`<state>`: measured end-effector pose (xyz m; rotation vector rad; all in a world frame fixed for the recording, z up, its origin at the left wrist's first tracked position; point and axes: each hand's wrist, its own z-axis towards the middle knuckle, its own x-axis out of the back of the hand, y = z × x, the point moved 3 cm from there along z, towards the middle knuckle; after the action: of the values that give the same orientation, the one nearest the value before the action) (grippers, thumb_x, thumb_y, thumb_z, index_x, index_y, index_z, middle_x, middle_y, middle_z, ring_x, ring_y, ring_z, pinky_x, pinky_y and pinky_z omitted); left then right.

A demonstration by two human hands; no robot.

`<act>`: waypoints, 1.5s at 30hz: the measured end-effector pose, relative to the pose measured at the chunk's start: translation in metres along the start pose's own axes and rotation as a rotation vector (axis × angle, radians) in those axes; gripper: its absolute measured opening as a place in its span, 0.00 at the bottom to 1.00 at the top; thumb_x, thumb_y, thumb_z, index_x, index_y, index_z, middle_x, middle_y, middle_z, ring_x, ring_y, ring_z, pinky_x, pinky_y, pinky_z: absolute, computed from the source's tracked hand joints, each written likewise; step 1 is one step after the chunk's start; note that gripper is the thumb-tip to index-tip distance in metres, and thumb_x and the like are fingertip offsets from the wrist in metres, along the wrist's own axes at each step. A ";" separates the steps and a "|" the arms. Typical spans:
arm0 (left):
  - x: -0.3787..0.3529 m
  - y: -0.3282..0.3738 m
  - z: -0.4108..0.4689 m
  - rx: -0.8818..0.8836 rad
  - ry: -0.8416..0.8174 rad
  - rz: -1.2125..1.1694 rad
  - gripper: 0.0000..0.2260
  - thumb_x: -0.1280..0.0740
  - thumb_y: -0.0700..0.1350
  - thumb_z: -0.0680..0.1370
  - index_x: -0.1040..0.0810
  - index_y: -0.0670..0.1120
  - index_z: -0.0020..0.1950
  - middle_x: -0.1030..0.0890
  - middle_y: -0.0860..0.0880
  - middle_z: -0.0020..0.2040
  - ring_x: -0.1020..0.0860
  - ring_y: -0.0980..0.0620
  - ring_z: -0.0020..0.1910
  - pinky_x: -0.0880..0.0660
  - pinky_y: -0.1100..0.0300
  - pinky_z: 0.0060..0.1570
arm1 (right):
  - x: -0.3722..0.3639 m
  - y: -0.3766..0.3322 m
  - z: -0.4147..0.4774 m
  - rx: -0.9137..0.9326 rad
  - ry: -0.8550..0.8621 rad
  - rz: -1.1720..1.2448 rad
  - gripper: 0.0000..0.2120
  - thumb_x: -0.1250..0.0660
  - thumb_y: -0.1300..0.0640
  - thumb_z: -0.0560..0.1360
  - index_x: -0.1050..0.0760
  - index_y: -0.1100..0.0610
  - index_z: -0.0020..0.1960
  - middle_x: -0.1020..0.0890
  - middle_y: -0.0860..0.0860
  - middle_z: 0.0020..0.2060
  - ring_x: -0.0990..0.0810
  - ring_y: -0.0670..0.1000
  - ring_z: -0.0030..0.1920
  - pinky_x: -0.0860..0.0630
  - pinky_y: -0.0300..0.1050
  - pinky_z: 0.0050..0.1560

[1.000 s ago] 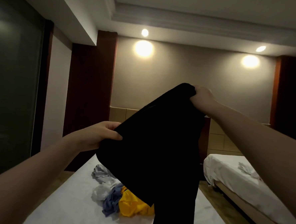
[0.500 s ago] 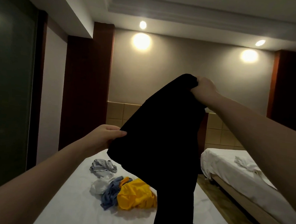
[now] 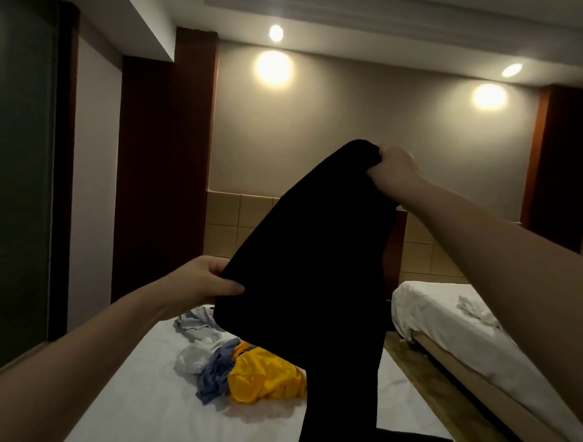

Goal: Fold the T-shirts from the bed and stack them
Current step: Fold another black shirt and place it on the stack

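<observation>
Hanging from the left grip (image 3: 208, 280) and the right grip (image 3: 394, 165), the black T-shirt (image 3: 307, 273) is too dark to show seams or sleeves; its lower end runs out of frame. The left grip pinches one edge low. The right grip is fisted round a bunched corner, higher up. The garment hides part of the yellow shirt (image 3: 263, 376), heaped with blue cloth (image 3: 215, 376), white cloth (image 3: 191, 356) and grey cloth (image 3: 195, 324) on the bed (image 3: 135, 402). A second bed (image 3: 447, 322) stands at right.

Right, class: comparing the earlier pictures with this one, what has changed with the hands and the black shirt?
The left hand has sunk a little, so the black shirt slopes more steeply down from the right hand. Nothing was let go: both hands still grip it. The clothes pile on the bed lies unmoved.
</observation>
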<state>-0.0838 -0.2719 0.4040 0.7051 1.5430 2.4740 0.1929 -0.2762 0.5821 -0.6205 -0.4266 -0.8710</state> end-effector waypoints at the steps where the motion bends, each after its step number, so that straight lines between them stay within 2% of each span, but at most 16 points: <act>1: -0.003 -0.002 0.000 -0.001 -0.005 0.024 0.17 0.24 0.45 0.63 0.18 0.47 0.51 0.17 0.46 0.47 0.19 0.47 0.49 0.23 0.56 0.49 | -0.001 0.000 -0.001 0.004 -0.004 0.002 0.13 0.42 0.64 0.76 0.33 0.52 0.34 0.30 0.48 0.29 0.31 0.50 0.33 0.38 0.39 0.31; 4: -0.007 -0.007 0.001 0.031 -0.031 0.056 0.16 0.31 0.38 0.68 0.22 0.45 0.55 0.17 0.48 0.47 0.19 0.48 0.50 0.24 0.55 0.51 | -0.004 0.001 -0.003 0.010 -0.009 -0.007 0.08 0.42 0.65 0.76 0.28 0.58 0.40 0.29 0.50 0.31 0.29 0.52 0.40 0.36 0.42 0.35; 7: -0.007 -0.010 0.003 0.068 -0.053 0.104 0.18 0.23 0.49 0.62 0.18 0.48 0.51 0.18 0.46 0.48 0.20 0.46 0.52 0.25 0.52 0.55 | -0.006 0.006 -0.003 0.006 -0.014 -0.011 0.08 0.42 0.65 0.77 0.26 0.58 0.41 0.24 0.55 0.35 0.25 0.57 0.44 0.36 0.42 0.36; 10: -0.007 -0.015 0.002 0.081 -0.110 0.096 0.22 0.22 0.57 0.60 0.17 0.49 0.50 0.18 0.45 0.50 0.20 0.45 0.54 0.25 0.53 0.56 | -0.008 0.013 -0.004 -0.022 0.016 -0.009 0.10 0.42 0.64 0.77 0.25 0.65 0.55 0.21 0.64 0.50 0.23 0.62 0.53 0.36 0.42 0.42; 16: 0.005 -0.031 0.002 0.115 0.019 -0.018 0.26 0.19 0.60 0.51 0.15 0.43 0.39 0.18 0.46 0.36 0.19 0.53 0.36 0.24 0.65 0.36 | -0.014 0.026 -0.001 -0.071 0.012 -0.008 0.12 0.42 0.62 0.78 0.25 0.66 0.56 0.21 0.64 0.50 0.22 0.61 0.53 0.36 0.42 0.42; 20: 0.021 -0.046 0.002 0.146 0.177 0.069 0.36 0.20 0.63 0.47 0.17 0.40 0.44 0.17 0.41 0.42 0.18 0.47 0.40 0.22 0.60 0.41 | -0.021 0.027 0.000 -0.047 -0.042 0.009 0.10 0.39 0.62 0.76 0.24 0.67 0.54 0.24 0.57 0.37 0.24 0.56 0.44 0.35 0.42 0.40; 22: 0.027 -0.052 0.001 0.157 0.201 0.096 0.41 0.20 0.63 0.46 0.21 0.38 0.50 0.19 0.40 0.45 0.18 0.46 0.42 0.21 0.59 0.42 | -0.026 0.028 0.000 -0.025 -0.093 0.019 0.11 0.36 0.60 0.76 0.24 0.69 0.51 0.24 0.57 0.37 0.26 0.53 0.40 0.35 0.43 0.36; 25: 0.025 -0.055 -0.001 0.250 0.154 0.094 0.45 0.19 0.62 0.44 0.29 0.46 0.56 0.22 0.41 0.52 0.19 0.45 0.47 0.21 0.57 0.44 | -0.031 0.026 -0.003 -0.005 -0.201 0.096 0.09 0.33 0.60 0.74 0.23 0.68 0.47 0.24 0.55 0.34 0.29 0.48 0.32 0.36 0.32 0.27; 28: 0.004 -0.050 0.003 0.301 0.055 0.154 0.46 0.22 0.64 0.48 0.33 0.54 0.63 0.24 0.44 0.56 0.21 0.46 0.54 0.23 0.55 0.53 | -0.039 0.022 -0.008 -0.022 -0.353 0.147 0.06 0.32 0.61 0.74 0.23 0.64 0.47 0.26 0.51 0.32 0.29 0.45 0.30 0.34 0.35 0.31; 31: -0.027 -0.041 0.016 0.263 0.030 0.112 0.40 0.24 0.67 0.53 0.32 0.57 0.61 0.21 0.49 0.55 0.20 0.52 0.51 0.23 0.60 0.51 | -0.050 0.020 -0.009 -0.043 -0.434 0.147 0.04 0.31 0.61 0.73 0.24 0.58 0.40 0.24 0.50 0.31 0.27 0.43 0.27 0.31 0.34 0.28; 34: -0.062 -0.033 0.029 0.193 0.027 -0.036 0.17 0.35 0.55 0.75 0.31 0.55 0.62 0.21 0.47 0.57 0.22 0.51 0.53 0.25 0.55 0.56 | -0.057 0.019 -0.007 -0.058 -0.449 0.146 0.02 0.31 0.62 0.72 0.23 0.60 0.42 0.23 0.50 0.31 0.26 0.40 0.25 0.31 0.29 0.25; 35: -0.073 -0.030 0.033 0.174 0.041 -0.094 0.14 0.38 0.54 0.78 0.31 0.55 0.63 0.21 0.47 0.58 0.22 0.51 0.54 0.25 0.55 0.56 | -0.059 0.020 -0.007 -0.063 -0.457 0.155 0.01 0.31 0.62 0.72 0.22 0.61 0.43 0.23 0.50 0.31 0.26 0.40 0.24 0.31 0.29 0.25; 38: -0.099 -0.013 0.045 0.106 0.122 -0.224 0.22 0.33 0.58 0.69 0.31 0.54 0.61 0.21 0.54 0.54 0.21 0.55 0.52 0.23 0.62 0.47 | -0.063 0.020 -0.006 -0.063 -0.474 0.146 0.01 0.31 0.62 0.72 0.22 0.60 0.42 0.23 0.50 0.31 0.26 0.39 0.24 0.30 0.30 0.25; 40: -0.108 -0.006 0.054 0.066 0.202 -0.148 0.24 0.30 0.57 0.69 0.33 0.53 0.62 0.23 0.56 0.53 0.22 0.56 0.52 0.25 0.68 0.42 | -0.065 0.021 -0.005 -0.060 -0.494 0.144 0.00 0.31 0.62 0.72 0.22 0.59 0.43 0.22 0.50 0.32 0.25 0.42 0.26 0.29 0.31 0.26; 43: -0.108 -0.004 0.060 0.034 0.357 0.037 0.08 0.35 0.45 0.77 0.29 0.54 0.54 0.23 0.56 0.47 0.24 0.58 0.45 0.28 0.72 0.36 | -0.064 0.027 -0.005 -0.064 -0.513 0.141 0.04 0.32 0.63 0.72 0.22 0.64 0.46 0.22 0.52 0.33 0.25 0.45 0.29 0.28 0.33 0.28; 45: -0.099 -0.009 0.058 0.048 0.408 0.038 0.07 0.38 0.42 0.78 0.25 0.55 0.47 0.20 0.52 0.44 0.23 0.54 0.43 0.29 0.64 0.39 | -0.061 0.033 -0.005 -0.065 -0.527 0.149 0.07 0.32 0.64 0.73 0.22 0.66 0.49 0.23 0.52 0.34 0.25 0.46 0.29 0.28 0.35 0.29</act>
<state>0.0291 -0.2563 0.3865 0.2421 1.7318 2.7432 0.1849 -0.2287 0.5322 -0.9340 -0.8173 -0.5728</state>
